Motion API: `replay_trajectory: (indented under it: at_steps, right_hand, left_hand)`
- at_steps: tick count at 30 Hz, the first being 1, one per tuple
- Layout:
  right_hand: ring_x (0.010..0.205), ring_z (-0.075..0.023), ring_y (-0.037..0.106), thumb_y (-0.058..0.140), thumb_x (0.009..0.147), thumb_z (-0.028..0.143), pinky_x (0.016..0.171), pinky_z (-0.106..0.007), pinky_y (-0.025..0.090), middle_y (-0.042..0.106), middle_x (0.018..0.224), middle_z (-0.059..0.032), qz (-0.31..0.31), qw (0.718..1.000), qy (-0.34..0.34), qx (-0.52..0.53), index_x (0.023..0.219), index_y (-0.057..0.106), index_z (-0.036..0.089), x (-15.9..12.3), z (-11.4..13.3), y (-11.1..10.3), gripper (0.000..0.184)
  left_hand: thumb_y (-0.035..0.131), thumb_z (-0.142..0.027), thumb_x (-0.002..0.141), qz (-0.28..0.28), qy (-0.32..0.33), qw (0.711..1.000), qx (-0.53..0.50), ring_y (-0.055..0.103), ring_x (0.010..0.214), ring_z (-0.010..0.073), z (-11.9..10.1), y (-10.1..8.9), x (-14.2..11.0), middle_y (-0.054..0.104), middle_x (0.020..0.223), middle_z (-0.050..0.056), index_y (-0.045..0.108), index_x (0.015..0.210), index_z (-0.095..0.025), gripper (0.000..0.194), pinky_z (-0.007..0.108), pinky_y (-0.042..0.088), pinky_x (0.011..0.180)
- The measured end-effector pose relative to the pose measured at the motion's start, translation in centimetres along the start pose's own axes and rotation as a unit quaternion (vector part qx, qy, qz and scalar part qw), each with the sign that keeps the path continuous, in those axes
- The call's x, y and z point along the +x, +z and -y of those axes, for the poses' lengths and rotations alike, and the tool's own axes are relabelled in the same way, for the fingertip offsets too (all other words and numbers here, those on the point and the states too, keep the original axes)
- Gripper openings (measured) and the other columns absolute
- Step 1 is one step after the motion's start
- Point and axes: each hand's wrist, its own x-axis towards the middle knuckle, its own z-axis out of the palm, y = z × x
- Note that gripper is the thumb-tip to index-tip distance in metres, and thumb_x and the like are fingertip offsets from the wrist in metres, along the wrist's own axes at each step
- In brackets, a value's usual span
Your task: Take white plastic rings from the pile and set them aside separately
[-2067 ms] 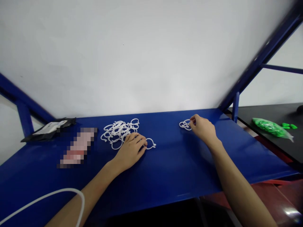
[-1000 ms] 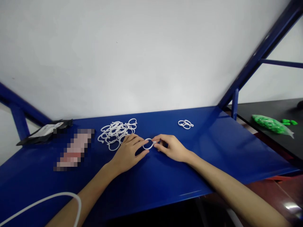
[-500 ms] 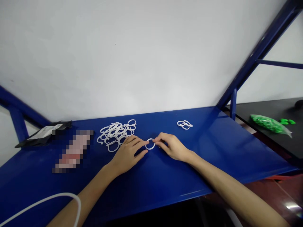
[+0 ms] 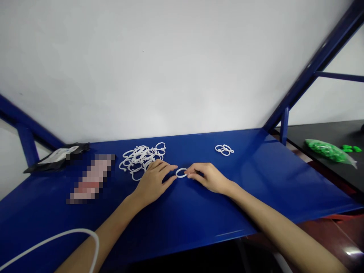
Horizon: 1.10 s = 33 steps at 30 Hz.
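Between my hands is a small white plastic ring (image 4: pixel 181 173), just above or on the blue table (image 4: pixel 182 220); which of the two I cannot tell. The thumb and fingers of my right hand (image 4: pixel 209 177) pinch its right side. My left hand (image 4: pixel 155 180) is at its left, thumb and fingers apart, with the thumb tip very near the ring's edge. A heap of similar white rings (image 4: pixel 140 155), some with small knobs, lies behind my left hand and is partly hidden by it. Farther right lie several more white rings (image 4: pixel 224 150) in a small group.
Left on the table lie a black packet with a white label (image 4: pixel 58 155) and a blurred-out flat object (image 4: pixel 92 178). A white cable (image 4: pixel 68 230) curves over my left forearm. A bag of green pieces (image 4: pixel 327 151) rests on a black table at right. Blue frame bars (image 4: pixel 284 125) rise at the sides.
My left fingers have parted from the ring's left side, while my right hand keeps its pinch. The ring now looks flatter, tilted more toward the table. The view has shifted slightly.
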Motion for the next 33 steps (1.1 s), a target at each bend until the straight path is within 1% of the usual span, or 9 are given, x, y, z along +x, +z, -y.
replay_trajectory:
  at_steps: [5,9,11,13,16,19,23,27,33]
  right_hand:
    - [0.085,-0.0153,0.069,0.062,0.096,0.024,0.079,-0.028,0.053,0.073,0.101,-0.0038,-0.006,1.000,0.005,-0.030,0.109,0.068,0.021,0.1,-0.6,0.2,0.014]
    - [0.079,-0.0154,0.066,0.056,0.099,0.026,0.075,-0.029,0.052,0.072,0.099,-0.0050,-0.072,0.991,0.014,-0.114,0.107,0.067,0.020,0.2,-1.3,-0.7,0.014]
    - [0.078,-0.0167,0.065,0.054,0.100,0.028,0.073,-0.030,0.051,0.070,0.098,-0.0068,-0.117,0.975,0.039,-0.185,0.105,0.067,0.019,0.1,-1.7,-1.9,0.017]
    - [0.079,-0.0185,0.065,0.052,0.100,0.031,0.073,-0.031,0.050,0.068,0.100,-0.0092,-0.164,0.942,0.094,-0.276,0.102,0.068,0.018,-0.1,-2.0,-3.6,0.021]
    - [0.078,-0.0208,0.066,0.052,0.098,0.037,0.070,-0.032,0.049,0.068,0.100,-0.0114,-0.231,0.865,0.216,-0.390,0.097,0.070,0.018,-0.9,-2.4,-6.6,0.026]
    - [0.079,-0.0240,0.067,0.051,0.097,0.042,0.068,-0.033,0.048,0.069,0.099,-0.0128,-0.262,0.798,0.330,-0.431,0.095,0.071,0.017,-1.9,-3.2,-9.4,0.032]
    - [0.085,-0.0294,0.069,0.051,0.095,0.045,0.070,-0.037,0.048,0.071,0.099,-0.0150,-0.258,0.760,0.421,-0.424,0.092,0.073,0.017,-3.1,-4.4,-11.7,0.036]
    - [0.086,-0.0289,0.069,0.055,0.092,0.046,0.071,-0.037,0.049,0.071,0.098,-0.0143,-0.249,0.751,0.436,-0.429,0.092,0.072,0.017,-3.2,-5.0,-11.7,0.033]
    - [0.094,-0.0274,0.066,0.051,0.098,0.045,0.072,-0.034,0.049,0.069,0.105,-0.0138,-0.257,0.792,0.318,-0.453,0.106,0.069,0.017,-2.0,-4.4,-9.5,0.034]
  left_hand:
    - [0.061,-0.027,0.096,-0.036,-0.036,0.995,0.082,0.058,0.102,0.0267,0.7,-0.2,0.0,0.069,0.101,0.006,0.064,0.107,-0.021,0.013,0.045,0.047,0.094]
    - [0.070,-0.038,0.088,-0.012,-0.062,0.987,0.148,0.054,0.096,0.0299,1.5,-0.2,-0.3,0.063,0.094,0.007,0.064,0.089,-0.020,0.019,0.046,0.046,0.086]
    - [0.068,-0.036,0.090,0.004,-0.056,0.988,0.144,0.053,0.094,0.0296,1.6,-0.1,-0.3,0.061,0.092,0.008,0.064,0.084,-0.020,0.018,0.046,0.044,0.084]
    - [0.062,-0.031,0.094,0.010,-0.038,0.992,0.123,0.052,0.095,0.0286,1.4,-0.1,-0.3,0.061,0.093,0.007,0.065,0.082,-0.021,0.016,0.045,0.042,0.085]
    - [0.057,-0.027,0.096,0.005,-0.011,0.996,0.093,0.051,0.095,0.0266,0.7,-0.3,-0.1,0.063,0.095,0.006,0.065,0.083,-0.022,0.016,0.043,0.040,0.087]
    - [0.055,-0.027,0.098,-0.006,-0.001,0.999,0.050,0.052,0.094,0.0241,-0.2,-0.7,0.1,0.065,0.095,0.004,0.062,0.087,-0.021,0.014,0.042,0.040,0.089]
    - [0.050,-0.024,0.100,-0.031,-0.007,0.999,-0.009,0.055,0.089,0.0207,-0.9,-1.1,0.4,0.065,0.088,0.002,0.058,0.089,-0.021,0.014,0.040,0.043,0.089]
    - [0.048,-0.027,0.101,-0.062,-0.023,0.998,-0.012,0.057,0.083,0.0195,-0.9,-1.2,0.4,0.063,0.081,0.001,0.059,0.089,-0.021,0.017,0.038,0.046,0.084]
    - [0.051,-0.027,0.103,-0.065,-0.006,0.998,-0.013,0.054,0.082,0.0186,-0.4,-0.9,0.2,0.061,0.078,0.000,0.058,0.090,-0.020,0.016,0.035,0.047,0.080]
